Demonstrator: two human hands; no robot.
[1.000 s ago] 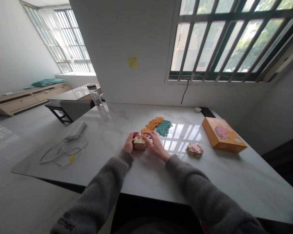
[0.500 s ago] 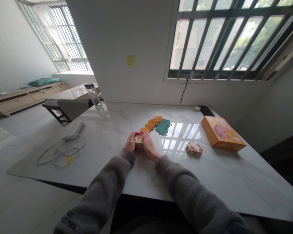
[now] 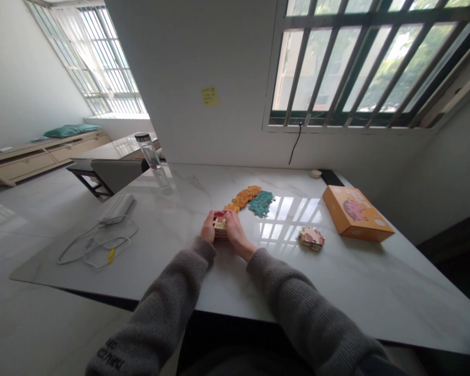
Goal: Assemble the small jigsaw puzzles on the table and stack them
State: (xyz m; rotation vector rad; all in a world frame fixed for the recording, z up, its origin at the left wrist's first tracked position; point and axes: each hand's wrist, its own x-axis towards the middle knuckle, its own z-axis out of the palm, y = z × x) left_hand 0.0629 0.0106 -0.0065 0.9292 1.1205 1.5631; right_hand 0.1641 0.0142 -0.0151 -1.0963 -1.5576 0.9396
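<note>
Between my two hands is a stack of puzzle pieces (image 3: 221, 225), low over or on the white table (image 3: 172, 292). My left hand (image 3: 209, 226) presses against the stack's left side, its fingers curled round the far edge. My right hand (image 3: 236, 232) wraps the right side, fingertips near the top. Just beyond them lie orange puzzle pieces (image 3: 247, 196) and a patch of teal puzzle pieces (image 3: 261, 203). Off to the right sits a second stack of puzzle pieces (image 3: 312, 238), pinkish on top.
An orange box (image 3: 356, 213) lies at the right. At the left are a white device (image 3: 119, 209) and its looped cable (image 3: 90, 256). A clear bottle (image 3: 151, 152) stands at the back left. A dark flat object (image 3: 331, 178) and a small white item (image 3: 315, 174) lie by the wall.
Both hands have shifted very slightly left with the stack between them. The other things on the table stay where they were.
</note>
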